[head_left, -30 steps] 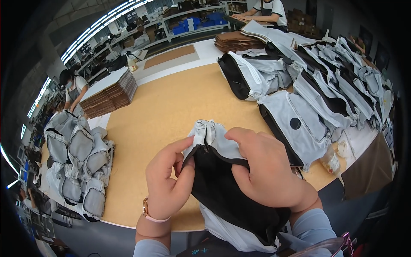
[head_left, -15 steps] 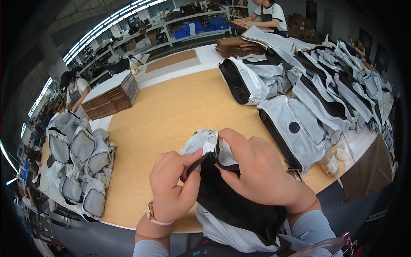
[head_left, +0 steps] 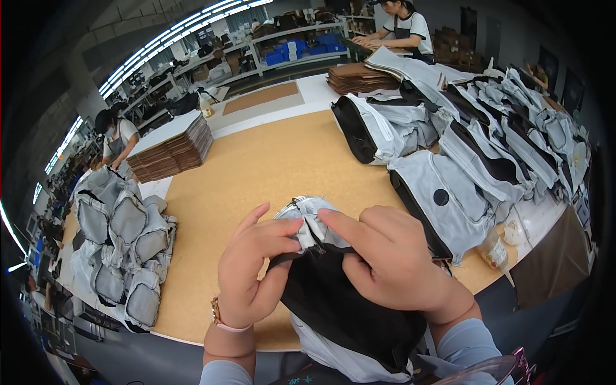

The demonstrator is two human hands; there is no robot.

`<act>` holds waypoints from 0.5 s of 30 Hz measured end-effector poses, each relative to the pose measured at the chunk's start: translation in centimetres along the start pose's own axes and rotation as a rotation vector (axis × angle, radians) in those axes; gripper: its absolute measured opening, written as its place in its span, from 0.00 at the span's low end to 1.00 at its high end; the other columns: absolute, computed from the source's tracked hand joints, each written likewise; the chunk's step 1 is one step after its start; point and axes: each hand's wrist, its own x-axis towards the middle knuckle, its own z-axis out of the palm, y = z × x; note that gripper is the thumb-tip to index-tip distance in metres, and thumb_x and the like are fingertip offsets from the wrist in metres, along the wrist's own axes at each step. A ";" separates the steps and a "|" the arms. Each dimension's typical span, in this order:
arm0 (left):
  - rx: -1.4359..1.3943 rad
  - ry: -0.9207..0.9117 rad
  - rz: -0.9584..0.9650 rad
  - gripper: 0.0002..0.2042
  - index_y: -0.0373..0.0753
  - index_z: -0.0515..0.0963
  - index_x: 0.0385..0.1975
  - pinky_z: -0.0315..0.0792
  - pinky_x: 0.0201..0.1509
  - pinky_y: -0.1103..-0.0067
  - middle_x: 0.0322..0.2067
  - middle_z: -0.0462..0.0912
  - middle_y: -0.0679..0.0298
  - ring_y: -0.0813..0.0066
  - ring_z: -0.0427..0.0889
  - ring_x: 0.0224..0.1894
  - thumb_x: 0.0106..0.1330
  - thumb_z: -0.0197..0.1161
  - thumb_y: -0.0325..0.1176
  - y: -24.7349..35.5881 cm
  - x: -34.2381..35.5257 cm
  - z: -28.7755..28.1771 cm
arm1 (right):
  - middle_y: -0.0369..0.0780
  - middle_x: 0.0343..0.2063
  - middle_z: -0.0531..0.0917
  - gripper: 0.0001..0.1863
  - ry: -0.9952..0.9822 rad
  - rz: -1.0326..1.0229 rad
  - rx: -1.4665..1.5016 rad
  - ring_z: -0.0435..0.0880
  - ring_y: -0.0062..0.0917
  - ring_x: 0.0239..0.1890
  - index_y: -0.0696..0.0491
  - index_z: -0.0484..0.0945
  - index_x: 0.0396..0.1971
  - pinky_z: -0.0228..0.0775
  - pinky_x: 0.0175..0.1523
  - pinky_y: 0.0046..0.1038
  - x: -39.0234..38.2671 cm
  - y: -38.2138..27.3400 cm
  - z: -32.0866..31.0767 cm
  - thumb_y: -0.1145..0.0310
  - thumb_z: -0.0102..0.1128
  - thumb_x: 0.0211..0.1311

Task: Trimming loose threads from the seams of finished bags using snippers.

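A grey and black fabric bag lies close in front of me, its black side facing up. Its narrow far end shows grey cloth, a white strip and a seam opening between my fingertips. My left hand pinches the left side of that end with thumb and index finger, and its other fingers are partly raised. With the index finger pressing on the grey cloth and the thumb under the edge, my right hand grips the right side. A watch sits on my left wrist. Cloth inside the right grip is partly hidden.
Grey padded pieces are heaped at the left. Several grey and black bags pile up at the right, with a plastic bottle beside them. Brown stacked sheets stand far left on the tan table. Two people work beyond.
My fingers have shifted on the far end of the bag and its seam is now spread wider. My left index finger has moved onto the white strip; the right index presses flatter.
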 end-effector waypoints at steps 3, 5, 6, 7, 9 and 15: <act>-0.179 0.083 -0.178 0.12 0.36 0.76 0.34 0.64 0.64 0.62 0.43 0.82 0.56 0.61 0.82 0.46 0.51 0.55 0.15 -0.4 -0.6 0.7 | 0.37 0.18 0.73 0.25 0.067 0.048 0.057 0.75 0.32 0.20 0.58 0.74 0.48 0.64 0.26 0.32 -0.4 -0.2 1.4 0.78 0.62 0.43; -0.381 0.099 -0.245 0.11 0.35 0.75 0.35 0.66 0.61 0.70 0.46 0.79 0.55 0.67 0.78 0.49 0.53 0.55 0.15 -0.7 -0.7 1.1 | 0.38 0.18 0.74 0.24 0.138 0.070 0.081 0.76 0.34 0.20 0.58 0.73 0.46 0.65 0.26 0.33 -0.9 -0.8 1.5 0.78 0.62 0.43; -0.397 0.092 -0.240 0.11 0.35 0.75 0.35 0.66 0.61 0.70 0.46 0.79 0.55 0.67 0.78 0.49 0.53 0.55 0.15 -0.9 -0.7 1.3 | 0.39 0.18 0.74 0.21 0.098 0.150 0.087 0.76 0.35 0.20 0.58 0.72 0.44 0.65 0.26 0.34 -1.0 -1.1 1.2 0.78 0.61 0.44; -0.457 0.067 -0.268 0.13 0.35 0.73 0.38 0.66 0.59 0.72 0.46 0.78 0.55 0.69 0.76 0.49 0.53 0.56 0.15 -1.2 -1.0 1.4 | 0.40 0.18 0.75 0.19 0.058 0.234 0.091 0.76 0.36 0.19 0.58 0.71 0.41 0.65 0.25 0.35 -1.1 -1.4 1.0 0.78 0.61 0.46; -0.554 0.017 -0.285 0.14 0.35 0.72 0.40 0.67 0.56 0.75 0.46 0.76 0.55 0.71 0.75 0.49 0.53 0.56 0.15 -1.4 -0.9 2.0 | 0.41 0.20 0.77 0.20 0.070 0.250 0.041 0.78 0.37 0.21 0.58 0.72 0.43 0.67 0.27 0.35 -1.9 -1.4 1.5 0.79 0.61 0.46; -0.207 -0.118 -0.234 0.23 0.36 0.74 0.50 0.69 0.46 0.77 0.42 0.76 0.57 0.70 0.75 0.41 0.51 0.55 0.12 -0.8 0.0 3.9 | 0.40 0.21 0.75 0.24 -0.045 0.441 0.306 0.77 0.34 0.22 0.56 0.67 0.54 0.69 0.29 0.30 -5.5 -1.8 1.6 0.75 0.61 0.55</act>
